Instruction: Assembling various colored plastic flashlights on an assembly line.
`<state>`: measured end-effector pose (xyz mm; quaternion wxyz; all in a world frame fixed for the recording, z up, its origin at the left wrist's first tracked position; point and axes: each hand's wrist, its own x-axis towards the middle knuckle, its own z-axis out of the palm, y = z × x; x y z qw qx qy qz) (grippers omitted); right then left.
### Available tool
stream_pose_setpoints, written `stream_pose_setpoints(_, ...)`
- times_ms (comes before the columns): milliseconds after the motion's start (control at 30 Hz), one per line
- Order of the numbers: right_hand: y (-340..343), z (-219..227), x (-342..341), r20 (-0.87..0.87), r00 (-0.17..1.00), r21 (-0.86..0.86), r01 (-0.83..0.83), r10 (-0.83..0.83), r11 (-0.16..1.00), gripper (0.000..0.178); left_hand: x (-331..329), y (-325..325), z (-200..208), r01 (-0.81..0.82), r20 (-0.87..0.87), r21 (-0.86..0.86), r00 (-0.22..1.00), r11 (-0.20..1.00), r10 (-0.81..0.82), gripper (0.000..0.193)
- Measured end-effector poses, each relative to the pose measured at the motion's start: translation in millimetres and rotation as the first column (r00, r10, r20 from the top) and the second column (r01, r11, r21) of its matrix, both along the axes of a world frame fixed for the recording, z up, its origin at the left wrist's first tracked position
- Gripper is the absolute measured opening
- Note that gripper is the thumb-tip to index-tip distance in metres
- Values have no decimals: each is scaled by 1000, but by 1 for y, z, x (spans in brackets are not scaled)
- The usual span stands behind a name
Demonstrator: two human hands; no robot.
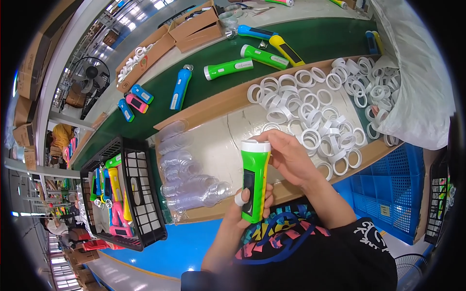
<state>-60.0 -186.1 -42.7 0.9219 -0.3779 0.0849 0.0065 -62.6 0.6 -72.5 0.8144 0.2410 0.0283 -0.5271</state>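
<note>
Left hand: The lower body of a green-and-yellow flashlight [257,167] is gripped by the left hand [235,216], its thumb laid along the front and a white wrap [239,199] worn on it.
Right hand: The flashlight's white head is touched at top and side by the bent fingers of the right hand [292,159]; whether it is firmly gripped cannot be told.
Flashlight: It is held nearly upright, head uppermost, over the near edge of a long cardboard tray [228,128], its dark panel turned partly left.
Tray: Loose white rings [337,156] are heaped toward the right, and clear plastic discs [187,187] are stacked in rows at the left end.
Green surface: Beyond the tray, green flashlights [228,69], a yellow flashlight [286,51] and blue flashlights [180,87] are scattered across the green surface [208,92].
Left side: Flashlights of several colours are piled in a black basket [145,241].
Far side: More white pieces are held in an open cardboard box [155,56].
Right side: A blue crate [388,194] is seen below a pale plastic bag [412,97].
</note>
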Motion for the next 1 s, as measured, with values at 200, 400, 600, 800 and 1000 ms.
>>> stream_pose_setpoints(200,-9,-13,10,-68,990,-153,110,-121,982,22,23,-6,10,-20,45,331,999,943,5,67)
stream_pose_setpoints(400,-13,-1,19,4,998,-117,57,-57,991,17,35,-18,29,110,321,338,920,935,-225,62)
stream_pose_setpoints(600,-15,-4,41,-77,979,-287,159,-188,945,29,50,-30,42,-19,412,643,851,766,-324,40)
stream_pose_setpoints(800,-9,-16,34,233,972,-972,233,4,-32,47,175,-23,31,-611,776,630,485,479,-403,39)
stream_pose_setpoints(1000,3,-36,20,4,976,-871,110,217,-478,34,198,21,34,-805,630,444,-32,394,-776,30)
